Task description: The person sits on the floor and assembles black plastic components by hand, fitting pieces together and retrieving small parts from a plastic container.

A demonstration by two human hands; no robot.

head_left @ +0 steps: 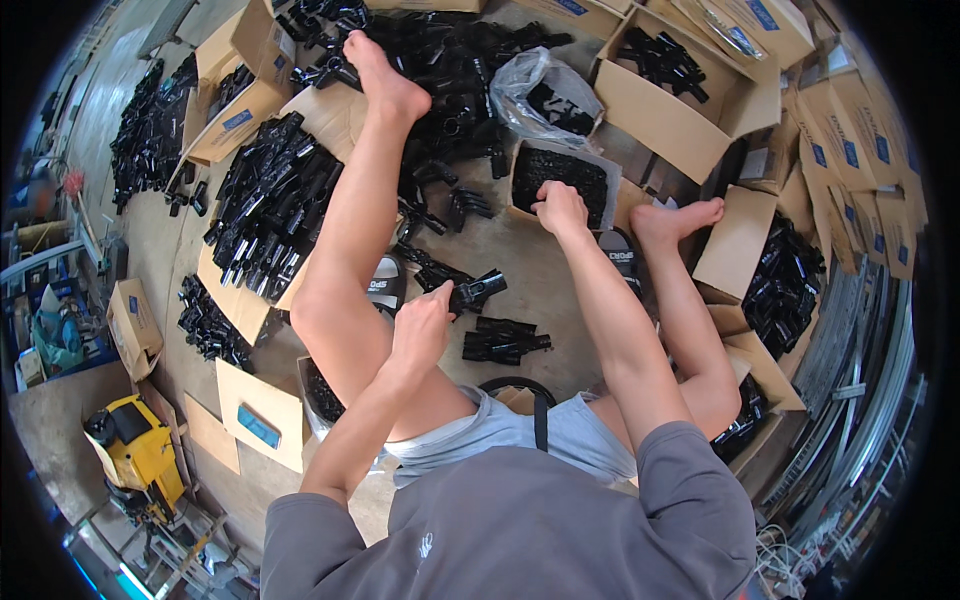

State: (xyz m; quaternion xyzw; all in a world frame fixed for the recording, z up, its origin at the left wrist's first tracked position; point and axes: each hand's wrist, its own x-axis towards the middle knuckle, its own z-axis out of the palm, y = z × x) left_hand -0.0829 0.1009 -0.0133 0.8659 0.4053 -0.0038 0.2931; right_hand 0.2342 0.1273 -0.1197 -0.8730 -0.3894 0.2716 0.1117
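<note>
My left hand (pixel 422 322) is closed on one end of a glossy black tubular fitting (pixel 482 289), which points away to the right. Just below it, a small group of similar black tube pieces (pixel 503 342) lies side by side on the floor. My right hand (pixel 561 208) is over the near part of a box of small black parts (pixel 528 172), its fingers curled together. Whatever those fingers pinch, if anything, is too small to make out. Behind that box sits a clear plastic bag (pixel 514 83) with more small black parts inside.
Heaps of black tube fittings (pixel 272 205) lie on cardboard to the left and far side. Open cartons (pixel 665 120) stand at the far right, with metal channels (pixel 850 400) beyond. Sandals (pixel 386 283) lie near my legs. A phone (pixel 259 426) rests on cardboard near a yellow machine (pixel 143 450).
</note>
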